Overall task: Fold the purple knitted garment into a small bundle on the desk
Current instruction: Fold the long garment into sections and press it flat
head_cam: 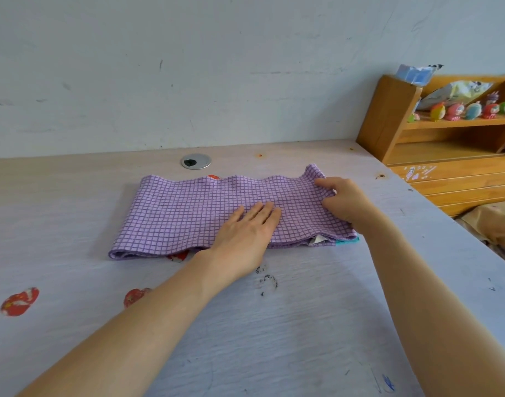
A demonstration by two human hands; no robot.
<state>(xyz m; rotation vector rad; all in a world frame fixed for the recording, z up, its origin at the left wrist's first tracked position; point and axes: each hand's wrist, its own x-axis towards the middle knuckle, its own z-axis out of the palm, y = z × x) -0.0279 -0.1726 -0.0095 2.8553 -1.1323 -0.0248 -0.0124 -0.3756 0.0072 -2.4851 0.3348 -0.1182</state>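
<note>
The purple checked knitted garment (188,213) lies folded into a wide flat band on the pale desk (303,325). My left hand (245,236) presses flat on its middle, fingers straight and pointing toward the wall. At the garment's right end my right hand (343,200) pinches the fabric, with thumb and fingers curled round the lifted edge. A white label and a teal strip peek out under the near right corner.
A round silver cable grommet (196,161) sits in the desk behind the garment. Red stickers (19,300) mark the desk at near left. A wooden shelf unit (446,133) with small figurines (472,108) stands at the right, against the wall.
</note>
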